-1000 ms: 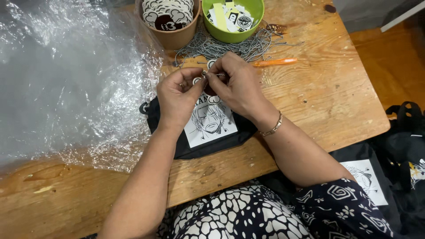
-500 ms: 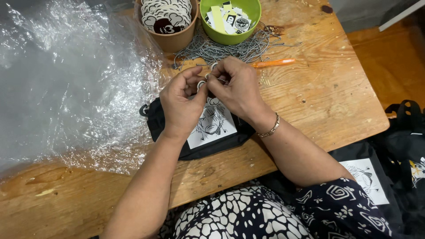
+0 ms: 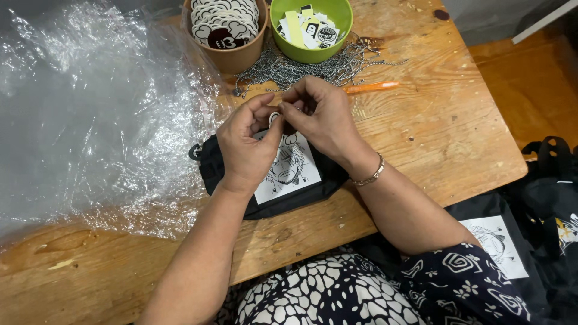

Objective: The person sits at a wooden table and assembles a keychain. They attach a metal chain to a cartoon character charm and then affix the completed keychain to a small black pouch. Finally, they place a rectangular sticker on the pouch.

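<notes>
Table (image 3: 421, 138), wooden, fills most of the view; crumpled clear plastic sheet (image 3: 90, 114) covers its left half. Black pouch (image 3: 217, 171) with a white printed drawing patch lies flat at the table's near edge, under both hands. More black bags (image 3: 542, 216) sit off the right edge, by the lap. Brown cup (image 3: 232, 54) of round printed tags and green bowl (image 3: 310, 51) of small cut stickers stand at the far edge, with a heap of ball chain (image 3: 289, 69) in front of them and an orange pen (image 3: 370, 87) just right of it.

Left hand (image 3: 244, 147) pinches a small white ring tag (image 3: 274, 117) between thumb and forefinger, narrow grip. Right hand (image 3: 322, 117) meets it, fingertips closed tight on something tiny at the tag; cannot tell what, likely a chain end.

Since a second ago the hands have lifted slightly and drawn closer together over the pouch; pouch itself unmoved. Looks like fine fastening work at the tag, mid-step.
</notes>
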